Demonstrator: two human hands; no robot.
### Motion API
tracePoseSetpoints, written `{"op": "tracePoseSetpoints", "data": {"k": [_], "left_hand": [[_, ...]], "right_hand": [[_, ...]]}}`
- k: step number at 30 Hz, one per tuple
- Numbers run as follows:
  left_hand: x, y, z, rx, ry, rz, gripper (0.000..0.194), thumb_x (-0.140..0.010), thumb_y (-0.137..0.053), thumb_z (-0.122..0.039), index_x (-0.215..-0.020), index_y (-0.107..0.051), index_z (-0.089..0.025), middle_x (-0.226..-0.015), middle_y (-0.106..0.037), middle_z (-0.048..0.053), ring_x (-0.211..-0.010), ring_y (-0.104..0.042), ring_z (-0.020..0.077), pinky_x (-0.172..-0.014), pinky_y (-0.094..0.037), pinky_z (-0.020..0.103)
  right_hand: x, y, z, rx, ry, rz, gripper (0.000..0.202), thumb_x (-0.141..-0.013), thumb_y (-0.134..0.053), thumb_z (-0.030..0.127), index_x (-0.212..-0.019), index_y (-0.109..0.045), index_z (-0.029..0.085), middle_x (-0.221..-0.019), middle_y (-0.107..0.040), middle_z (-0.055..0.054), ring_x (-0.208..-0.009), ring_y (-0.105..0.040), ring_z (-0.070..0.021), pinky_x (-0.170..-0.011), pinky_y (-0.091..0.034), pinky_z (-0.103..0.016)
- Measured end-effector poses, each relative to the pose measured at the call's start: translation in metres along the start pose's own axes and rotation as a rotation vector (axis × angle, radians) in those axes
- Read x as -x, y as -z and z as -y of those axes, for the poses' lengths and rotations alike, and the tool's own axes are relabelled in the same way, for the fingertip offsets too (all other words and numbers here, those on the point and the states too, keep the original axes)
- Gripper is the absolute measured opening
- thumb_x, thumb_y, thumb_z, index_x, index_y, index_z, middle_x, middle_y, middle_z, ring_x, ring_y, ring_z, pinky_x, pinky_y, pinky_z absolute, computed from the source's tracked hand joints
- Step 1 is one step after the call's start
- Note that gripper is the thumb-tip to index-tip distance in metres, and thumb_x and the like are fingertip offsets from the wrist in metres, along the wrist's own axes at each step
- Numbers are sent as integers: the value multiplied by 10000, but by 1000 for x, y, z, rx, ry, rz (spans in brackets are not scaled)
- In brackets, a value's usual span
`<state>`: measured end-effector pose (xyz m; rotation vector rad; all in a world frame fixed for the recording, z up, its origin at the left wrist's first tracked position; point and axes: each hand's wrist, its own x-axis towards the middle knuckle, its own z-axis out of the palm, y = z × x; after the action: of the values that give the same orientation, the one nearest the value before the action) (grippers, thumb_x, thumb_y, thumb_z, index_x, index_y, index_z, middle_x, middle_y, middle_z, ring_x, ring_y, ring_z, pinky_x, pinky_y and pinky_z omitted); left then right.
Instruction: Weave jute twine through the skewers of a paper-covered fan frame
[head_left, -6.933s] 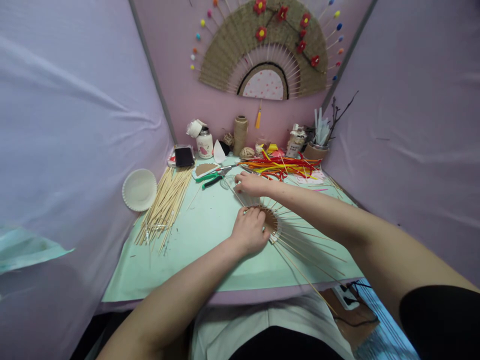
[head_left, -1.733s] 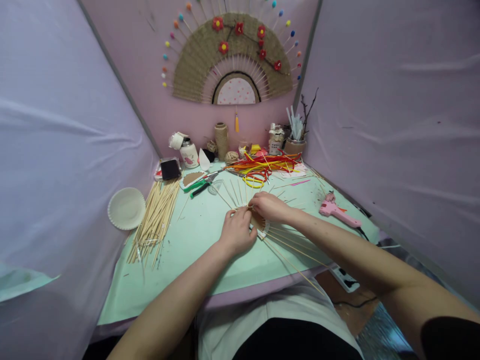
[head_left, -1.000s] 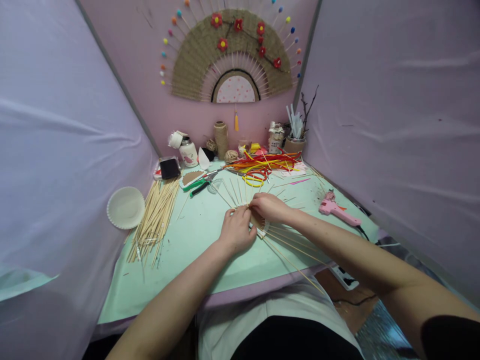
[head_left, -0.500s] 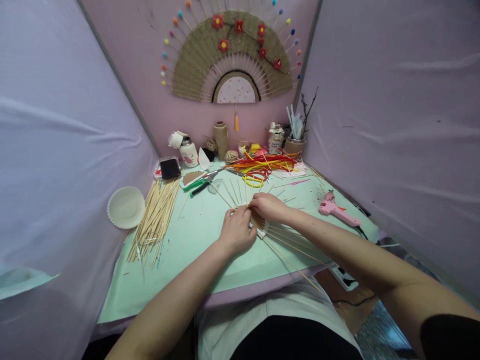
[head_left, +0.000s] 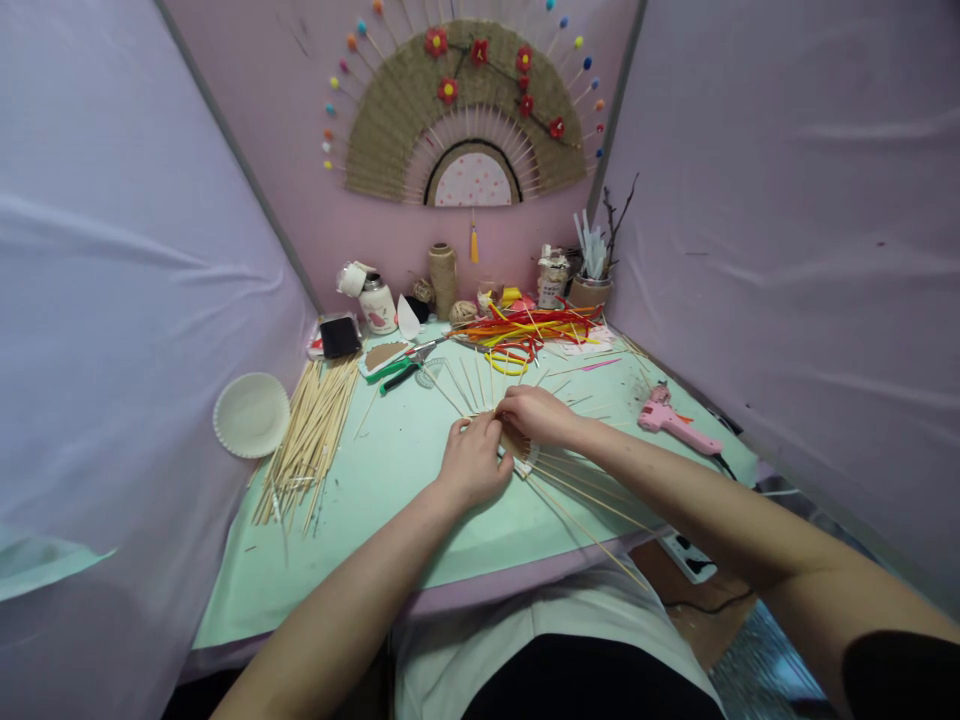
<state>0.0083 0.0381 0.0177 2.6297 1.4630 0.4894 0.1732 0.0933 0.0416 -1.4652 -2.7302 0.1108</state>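
Brown cardboard piece (head_left: pixel 514 441) on green table (head_left: pixel 375 540), near front edge, thin sticks (head_left: pixel 577 492) poking out around it. Some reach past table's front edge. Left hand (head_left: pixel 475 464) lies on cardboard's left side; cannot tell if it pinches. Right hand (head_left: pixel 537 413) has fingertips bunched at top edge; pinch hidden. Green tabletop shows wide between left hand and stick pile (head_left: pixel 311 435).

My only camera sits on my head, facing forward and steeply down at the table (head_left: pixel 375 510). It sees my left hand (head_left: pixel 474 462) and right hand (head_left: pixel 536 415) close up, mid-view (the wall fan (head_left: pixel 379 135), farther off, runs past the top edge).
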Motion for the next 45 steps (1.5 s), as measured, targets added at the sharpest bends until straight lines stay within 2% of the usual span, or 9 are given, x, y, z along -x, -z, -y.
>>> {"op": "tracePoseSetpoints", "data": {"k": [6,11,14,17,21,23,29,45], "left_hand": [[0,3,0,0,-7,15,288,-840,-500,-282,-1105,-547,-178,-1315,-585,123,-1233,-510,238,-1065,-302,430],[-1,3,1,19,-10,22,292,-843,-486,-264,-1115,-548,-178,-1280,-606,123,-1195,-541,242,-1058,-322,434],[-3,4,7,55,-10,17,329,-860,-459,-248,-1173,-524,-169,-1384,-534,146,-1282,-487,249,-1072,-324,436],[-7,9,20,155,27,-54,352,-847,-442,-184,-1192,-511,-164,-1437,-486,145,-1347,-426,236,-1053,-362,411],[-10,19,38,195,175,-218,396,-827,-393,-88,-1193,-523,-167,-1304,-605,123,-1227,-534,220,-1042,-354,410],[-10,21,42,176,191,-191,427,-816,-394,-63,-1200,-532,-189,-1239,-651,102,-1176,-568,218,-1036,-333,431],[-10,19,40,127,157,-30,556,-787,-401,-31,-1309,-490,-203,-1158,-703,86,-1188,-561,222,-992,-317,437],[-11,19,33,-97,150,75,511,-888,-340,-86,-1383,-445,-165,-1115,-699,136,-1113,-598,239,-942,-324,412]], "right_hand": [[2,1,4,41,46,4,260,-912,-501,212,-1022,-736,192,-959,-664,-103,-922,-567,-213,-791,-351,-287],[3,9,12,111,53,34,220,-894,-520,207,-943,-729,162,-959,-668,-119,-908,-558,-232,-745,-352,-305],[3,10,17,156,44,40,192,-878,-537,198,-880,-720,141,-955,-664,-133,-933,-553,-245,-735,-355,-311],[3,10,18,190,44,43,179,-870,-539,173,-895,-713,137,-964,-662,-139,-954,-551,-252,-734,-358,-314],[3,9,18,195,54,38,190,-876,-521,148,-900,-709,141,-967,-668,-129,-939,-559,-249,-709,-358,-317],[2,9,18,197,51,41,197,-879,-515,147,-905,-710,141,-971,-669,-127,-937,-562,-252,-701,-360,-319],[2,11,19,184,47,47,210,-885,-512,161,-920,-717,136,-981,-669,-141,-940,-563,-247,-721,-372,-316],[3,9,15,172,52,47,213,-879,-530,189,-933,-728,132,-982,-663,-155,-947,-564,-254,-731,-377,-314]]}}
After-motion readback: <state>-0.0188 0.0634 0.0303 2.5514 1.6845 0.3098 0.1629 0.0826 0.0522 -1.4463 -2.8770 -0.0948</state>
